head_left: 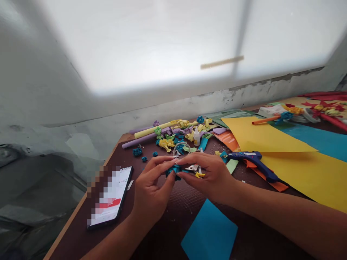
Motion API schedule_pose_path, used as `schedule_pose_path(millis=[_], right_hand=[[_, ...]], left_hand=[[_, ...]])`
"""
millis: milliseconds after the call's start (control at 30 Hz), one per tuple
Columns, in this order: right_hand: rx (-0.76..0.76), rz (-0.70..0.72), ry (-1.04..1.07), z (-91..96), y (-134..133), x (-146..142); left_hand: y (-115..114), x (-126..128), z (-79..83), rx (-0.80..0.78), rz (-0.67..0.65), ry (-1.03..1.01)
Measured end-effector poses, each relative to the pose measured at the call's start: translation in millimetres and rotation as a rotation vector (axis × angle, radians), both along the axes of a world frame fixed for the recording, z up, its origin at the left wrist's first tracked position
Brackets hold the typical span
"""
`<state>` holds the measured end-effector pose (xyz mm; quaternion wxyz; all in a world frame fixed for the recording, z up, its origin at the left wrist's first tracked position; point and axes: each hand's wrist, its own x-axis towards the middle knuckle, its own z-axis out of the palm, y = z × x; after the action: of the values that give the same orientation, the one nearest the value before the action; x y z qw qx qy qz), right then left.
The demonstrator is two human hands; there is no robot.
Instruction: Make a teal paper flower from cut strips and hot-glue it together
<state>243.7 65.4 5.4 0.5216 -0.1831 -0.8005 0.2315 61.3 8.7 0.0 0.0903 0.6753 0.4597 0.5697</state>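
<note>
- Table point(173, 216): dark top, pale edging; paper pieces heaped on its far part.
- Yellow paper sheets point(306, 180): on the right, beyond the right forearm.
- Right hand point(214, 175): thumb and index finger nearly closed, pinching the held piece from the right.
- Left hand point(151, 182): fingers and thumb likewise drawn together, gripping it from the left.
- Blue paper sheet point(210, 231): flat, near side, one corner toward the right hand, which is the nearer hand.
- Smartphone point(114, 200): left of the left hand, apart from it.
- Glue gun point(252, 159): right of the right hand, nozzle pointing left.
- Blue paper flower point(173, 171): between both hands' fingertips, touching both; partly covered, long axis cannot be determined.
</note>
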Motion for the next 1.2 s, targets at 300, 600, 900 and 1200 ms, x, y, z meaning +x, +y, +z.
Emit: schedule_pose_path(millis=[300,600,900,1200], right_hand=[[-0.165,0.012,0.137,0.1,1.2,-2.6],[0.348,0.024,0.001,-1.7,-3.7,1.3],[-0.057,-0.060,0.055,-3.5,-2.5,-6.1],[0.089,0.075,0.022,-12.1,-1.9,-7.8]], left_hand=[[0.0,0.5,0.2,-0.131,0.080,-0.064],[-1.3,3.7,-0.1,-0.109,0.074,-0.235],[-0.7,6.4,-0.3,-0.111,0.035,-0.190],[1.1,6.3,-1.4,-0.062,0.068,-0.200]])
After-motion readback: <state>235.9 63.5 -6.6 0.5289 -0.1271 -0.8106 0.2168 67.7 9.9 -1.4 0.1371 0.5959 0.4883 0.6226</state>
